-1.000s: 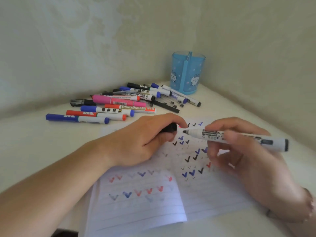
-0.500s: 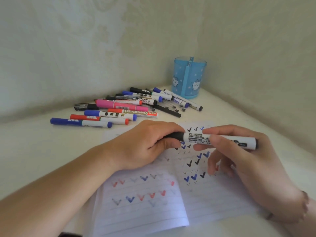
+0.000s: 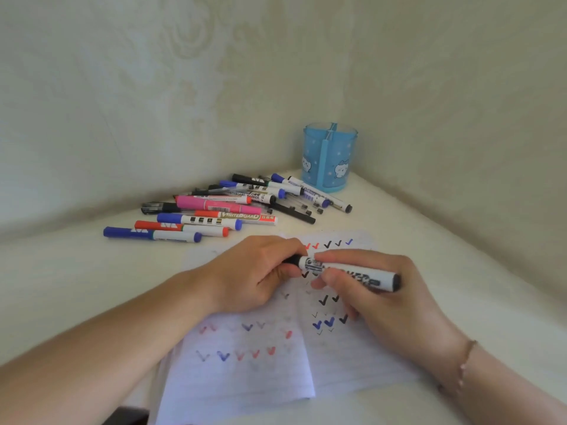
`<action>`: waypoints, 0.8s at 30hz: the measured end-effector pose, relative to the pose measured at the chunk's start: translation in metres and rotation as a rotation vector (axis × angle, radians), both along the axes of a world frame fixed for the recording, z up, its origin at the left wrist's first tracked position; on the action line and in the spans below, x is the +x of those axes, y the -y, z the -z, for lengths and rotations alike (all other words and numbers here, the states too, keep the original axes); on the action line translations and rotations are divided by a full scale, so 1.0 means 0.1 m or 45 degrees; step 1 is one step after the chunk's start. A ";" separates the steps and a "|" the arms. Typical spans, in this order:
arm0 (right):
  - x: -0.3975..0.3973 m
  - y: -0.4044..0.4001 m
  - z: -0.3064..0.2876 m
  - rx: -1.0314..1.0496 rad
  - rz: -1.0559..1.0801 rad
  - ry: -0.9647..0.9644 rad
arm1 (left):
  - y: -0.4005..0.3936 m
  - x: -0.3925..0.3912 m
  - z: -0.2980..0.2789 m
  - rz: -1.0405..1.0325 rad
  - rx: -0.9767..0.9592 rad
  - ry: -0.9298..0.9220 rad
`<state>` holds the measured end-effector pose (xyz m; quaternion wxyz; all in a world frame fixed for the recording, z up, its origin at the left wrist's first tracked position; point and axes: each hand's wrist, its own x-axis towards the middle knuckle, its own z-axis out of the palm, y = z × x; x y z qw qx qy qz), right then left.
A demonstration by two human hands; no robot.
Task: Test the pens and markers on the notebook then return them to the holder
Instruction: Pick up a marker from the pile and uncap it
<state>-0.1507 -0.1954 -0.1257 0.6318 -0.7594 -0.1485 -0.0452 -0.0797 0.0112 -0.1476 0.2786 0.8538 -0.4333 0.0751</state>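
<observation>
A person's two hands meet over an open notebook at the centre of the frame, capping a black marker. The left hand pinches the black cap at the marker's tip end, its fingers curled round it; the right hand grips the white barrel between thumb and fingers, the marker lying nearly level above the page. Cap and barrel appear joined, though whether the cap is fully seated cannot be told. Rows of red, blue and black ticks cover both pages.

A pile of pens and markers lies on the bench at upper left of the notebook, well apart from the hands. The blue holder stands upright in the corner at upper centre, just beside the pile's far end; no pens show inside it.

The step in hand looks like closing a tested marker. The next move would call for the right hand to carry it up the frame to the holder and drop it in end-first.
</observation>
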 end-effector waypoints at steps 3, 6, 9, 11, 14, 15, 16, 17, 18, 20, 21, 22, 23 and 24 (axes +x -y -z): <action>0.01 0.03 -0.04 -0.031 0.088 0.062 | 0.00 0.01 -0.06 -0.049 0.112 -0.038; 0.06 0.10 -0.04 0.090 0.233 0.027 | 0.09 0.08 -0.34 -0.058 0.382 -0.390; 0.08 0.12 -0.06 0.167 0.287 0.006 | 0.25 0.32 -0.69 0.022 0.794 -0.960; 0.06 0.10 -0.07 0.186 0.268 -0.008 | 0.39 0.49 -0.79 -0.061 0.990 -1.184; 0.01 0.13 -0.06 0.190 0.240 -0.005 | 0.61 0.63 -0.84 -0.246 1.193 -1.215; 0.00 0.14 -0.05 0.193 0.237 0.008 | 0.65 0.63 -0.85 -0.286 1.215 -1.188; 0.00 0.16 -0.04 0.205 0.243 0.017 | 0.67 0.60 -0.86 -0.309 1.202 -1.146; -0.01 0.18 -0.04 0.227 0.254 0.018 | 0.66 0.56 -0.85 -0.316 1.149 -1.072; -0.01 0.19 -0.05 0.254 0.266 0.018 | 0.60 0.50 -0.84 -0.311 1.042 -0.954; -0.02 0.20 -0.13 0.324 0.272 0.025 | 0.33 0.34 -0.82 -0.295 0.699 -0.645; -0.02 0.18 -0.18 0.351 0.261 0.027 | 0.15 0.23 -0.82 -0.296 0.497 -0.534; -0.02 0.13 -0.25 0.370 0.237 0.026 | -0.06 0.11 -0.83 -0.308 0.298 -0.476; -0.02 0.06 -0.33 0.394 0.196 0.024 | -0.30 -0.02 -0.84 -0.338 0.122 -0.445; -0.02 -0.03 -0.41 0.425 0.139 0.021 | -0.55 -0.18 -0.85 -0.387 -0.022 -0.412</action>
